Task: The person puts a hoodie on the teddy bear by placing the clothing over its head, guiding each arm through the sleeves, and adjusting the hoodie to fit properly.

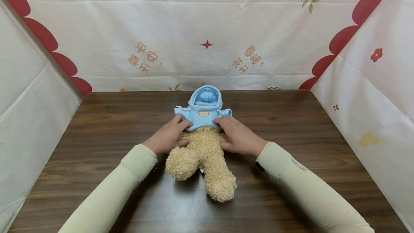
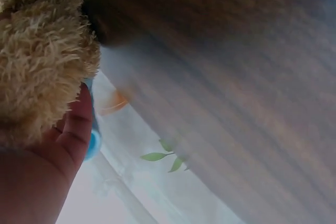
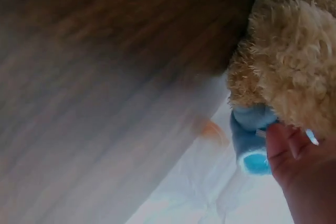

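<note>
A light blue doll hoodie (image 1: 207, 118) with a small animal-face patch and white drawstrings covers the upper part of a curly tan plush toy (image 1: 207, 146). The toy lies with its legs towards me, and its head cannot be seen. Inside the raised hood (image 1: 205, 98) I see mostly blue lining. My left hand (image 1: 169, 134) pinches the hoodie's lower left edge, its thumb by the toy's side. On the other side my right hand (image 1: 240, 136) pinches the lower right edge. Both wrist views show the tan fur close up, hiding part of the fingers.
The toy lies on a dark wood-grain table (image 1: 106, 136). White printed cloth (image 1: 181, 24) with red scallops hangs behind it and at both sides. A small white tag (image 1: 202, 170) shows between the toy's legs.
</note>
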The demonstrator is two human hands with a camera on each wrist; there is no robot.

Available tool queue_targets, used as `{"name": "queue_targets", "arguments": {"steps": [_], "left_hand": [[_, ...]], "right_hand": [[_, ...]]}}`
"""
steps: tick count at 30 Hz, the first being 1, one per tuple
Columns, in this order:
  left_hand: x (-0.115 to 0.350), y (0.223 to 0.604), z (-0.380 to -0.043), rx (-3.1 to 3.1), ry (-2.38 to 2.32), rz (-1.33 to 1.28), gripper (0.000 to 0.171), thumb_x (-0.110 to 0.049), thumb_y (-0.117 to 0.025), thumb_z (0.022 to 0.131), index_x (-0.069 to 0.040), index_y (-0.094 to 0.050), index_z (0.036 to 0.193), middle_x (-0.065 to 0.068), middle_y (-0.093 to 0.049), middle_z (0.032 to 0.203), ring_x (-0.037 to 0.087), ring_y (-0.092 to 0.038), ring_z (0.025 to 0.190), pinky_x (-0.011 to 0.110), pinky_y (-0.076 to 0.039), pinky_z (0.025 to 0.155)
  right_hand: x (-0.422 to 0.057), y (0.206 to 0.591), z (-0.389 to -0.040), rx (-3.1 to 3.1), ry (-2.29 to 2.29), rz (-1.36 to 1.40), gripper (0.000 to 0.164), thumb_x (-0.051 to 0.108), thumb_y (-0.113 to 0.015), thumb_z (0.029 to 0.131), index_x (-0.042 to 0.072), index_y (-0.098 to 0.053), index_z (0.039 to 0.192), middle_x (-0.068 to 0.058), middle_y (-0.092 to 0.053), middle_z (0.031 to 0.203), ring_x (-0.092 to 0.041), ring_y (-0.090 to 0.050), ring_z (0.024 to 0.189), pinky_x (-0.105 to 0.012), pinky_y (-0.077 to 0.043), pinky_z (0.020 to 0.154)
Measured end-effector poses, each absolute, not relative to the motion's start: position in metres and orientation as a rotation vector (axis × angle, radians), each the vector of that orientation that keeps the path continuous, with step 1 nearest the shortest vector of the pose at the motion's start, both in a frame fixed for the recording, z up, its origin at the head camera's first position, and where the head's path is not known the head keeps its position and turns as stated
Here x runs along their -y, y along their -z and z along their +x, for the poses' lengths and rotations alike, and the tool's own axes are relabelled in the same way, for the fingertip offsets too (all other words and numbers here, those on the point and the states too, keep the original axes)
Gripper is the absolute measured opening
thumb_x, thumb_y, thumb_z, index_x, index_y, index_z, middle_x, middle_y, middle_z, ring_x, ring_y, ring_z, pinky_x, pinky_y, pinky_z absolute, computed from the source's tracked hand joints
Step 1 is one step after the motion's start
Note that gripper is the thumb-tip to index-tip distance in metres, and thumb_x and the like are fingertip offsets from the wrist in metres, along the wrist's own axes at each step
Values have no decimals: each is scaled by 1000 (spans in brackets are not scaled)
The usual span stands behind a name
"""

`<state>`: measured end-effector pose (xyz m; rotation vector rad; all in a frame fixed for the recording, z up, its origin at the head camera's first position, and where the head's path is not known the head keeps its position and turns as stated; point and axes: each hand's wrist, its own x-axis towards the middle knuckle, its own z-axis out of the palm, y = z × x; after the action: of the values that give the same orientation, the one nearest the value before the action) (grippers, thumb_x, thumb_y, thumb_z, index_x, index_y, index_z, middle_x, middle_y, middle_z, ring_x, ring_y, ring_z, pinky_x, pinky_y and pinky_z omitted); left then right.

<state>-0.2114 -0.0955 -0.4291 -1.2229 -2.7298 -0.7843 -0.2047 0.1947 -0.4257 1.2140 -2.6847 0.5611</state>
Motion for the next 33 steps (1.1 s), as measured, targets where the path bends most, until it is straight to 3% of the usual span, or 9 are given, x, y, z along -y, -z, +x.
{"name": "queue_targets", "arguments": {"steps": [4, 8, 11, 14, 20, 26, 33], "left_hand": [[94, 427, -211, 2674, 689, -1249, 42, -10, -79, 85, -2, -56, 119, 9, -42, 107, 16, -47, 82, 31, -45, 73], [92, 425, -210, 2632, 583, -1269, 57, -10, -79, 83, 4, -51, 131, 16, -48, 125, 25, -53, 108, 36, -47, 92], [91, 422, -208, 2657, 574, -1265, 71, -9, -78, 84, 8, -42, 143, 23, -44, 141, 34, -46, 130, 42, -39, 107], [89, 420, -205, 2694, 593, -1258, 78, -8, -77, 84, 9, -35, 148, 24, -39, 148, 36, -42, 135, 44, -37, 109], [84, 423, -203, 2676, 666, -1249, 78, -3, -80, 81, 7, -37, 146, 21, -45, 141, 28, -60, 108, 39, -50, 92], [82, 430, -203, 2643, 663, -1240, 62, -1, -78, 83, 2, -46, 136, 13, -54, 125, 21, -58, 99, 37, -50, 85], [82, 432, -204, 2595, 582, -1227, 32, 5, -71, 81, -10, -59, 106, 1, -52, 97, 16, -48, 80, 30, -44, 70]], "right_hand": [[-187, 423, -205, 2661, -539, 1151, 43, 4, -61, 87, 0, -50, 129, -11, -55, 113, -22, -51, 100, -39, -44, 85], [-182, 423, -202, 2636, -446, 1088, 46, 7, -63, 90, -6, -48, 132, -18, -54, 124, -27, -55, 107, -41, -47, 90], [-181, 423, -201, 2639, -461, 1017, 50, 7, -67, 89, -6, -49, 134, -19, -56, 127, -29, -55, 112, -43, -46, 94], [-179, 424, -200, 2647, -514, 970, 52, 6, -69, 88, -6, -49, 135, -19, -59, 125, -28, -57, 107, -42, -48, 90], [-176, 431, -198, 2693, -667, 946, 51, 0, -65, 89, -4, -44, 135, -11, -53, 103, -14, -53, 75, -30, -47, 64], [-175, 436, -198, 2662, -682, 990, 41, -5, -63, 88, 0, -47, 125, -8, -52, 98, -14, -52, 77, -30, -47, 66], [-172, 432, -200, 2640, -609, 1087, 22, -2, -65, 89, 7, -53, 105, -4, -51, 96, -15, -48, 80, -31, -45, 69]]}}
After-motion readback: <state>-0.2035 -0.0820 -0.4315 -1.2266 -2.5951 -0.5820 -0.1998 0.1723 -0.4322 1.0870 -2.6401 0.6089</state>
